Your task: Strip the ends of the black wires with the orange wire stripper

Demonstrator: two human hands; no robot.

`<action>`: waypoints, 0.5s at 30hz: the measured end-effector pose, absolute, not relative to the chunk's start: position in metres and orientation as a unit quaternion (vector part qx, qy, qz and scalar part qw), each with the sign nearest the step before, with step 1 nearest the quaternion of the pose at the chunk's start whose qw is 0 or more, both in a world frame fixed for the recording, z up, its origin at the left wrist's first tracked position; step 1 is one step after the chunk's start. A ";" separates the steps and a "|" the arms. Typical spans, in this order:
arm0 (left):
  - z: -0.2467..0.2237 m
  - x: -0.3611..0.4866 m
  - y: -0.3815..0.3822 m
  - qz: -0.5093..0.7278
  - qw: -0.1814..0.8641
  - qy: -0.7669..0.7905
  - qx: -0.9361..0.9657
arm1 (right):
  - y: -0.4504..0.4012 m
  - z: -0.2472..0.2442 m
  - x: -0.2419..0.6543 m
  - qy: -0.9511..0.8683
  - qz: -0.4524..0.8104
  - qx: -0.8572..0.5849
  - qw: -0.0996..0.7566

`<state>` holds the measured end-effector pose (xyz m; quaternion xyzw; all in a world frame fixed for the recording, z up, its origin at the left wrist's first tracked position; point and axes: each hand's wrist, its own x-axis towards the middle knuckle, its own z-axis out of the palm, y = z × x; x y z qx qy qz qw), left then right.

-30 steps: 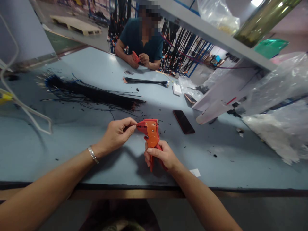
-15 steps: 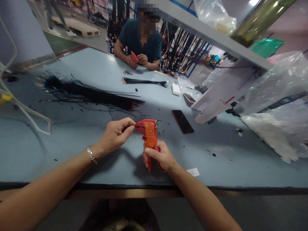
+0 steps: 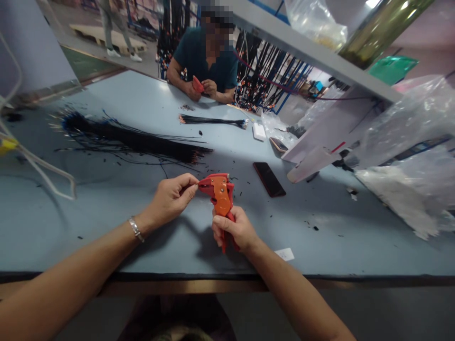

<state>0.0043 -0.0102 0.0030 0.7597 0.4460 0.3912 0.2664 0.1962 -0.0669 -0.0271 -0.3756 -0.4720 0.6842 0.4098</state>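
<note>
The right hand point(image 3: 234, 229) is wrapped around the handles of a red-orange wire stripper point(image 3: 221, 196), held upright just above the tabletop point(image 3: 142, 104). The left hand point(image 3: 170, 199) pinches something thin at the tool's nose, too small to make out. The tool looks rigid and light, best gripped by its handles; a thin wire would be limp and want a fingertip pinch near its end.
</note>
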 end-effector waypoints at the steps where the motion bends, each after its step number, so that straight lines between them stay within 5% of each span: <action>1: 0.003 0.005 -0.010 0.391 0.264 0.447 0.760 | -0.067 -0.027 0.196 -0.470 0.686 -0.373 0.411; 15: 0.005 -0.003 0.001 0.401 0.256 0.501 0.723 | -0.056 -0.019 0.217 -0.336 0.702 -0.362 0.512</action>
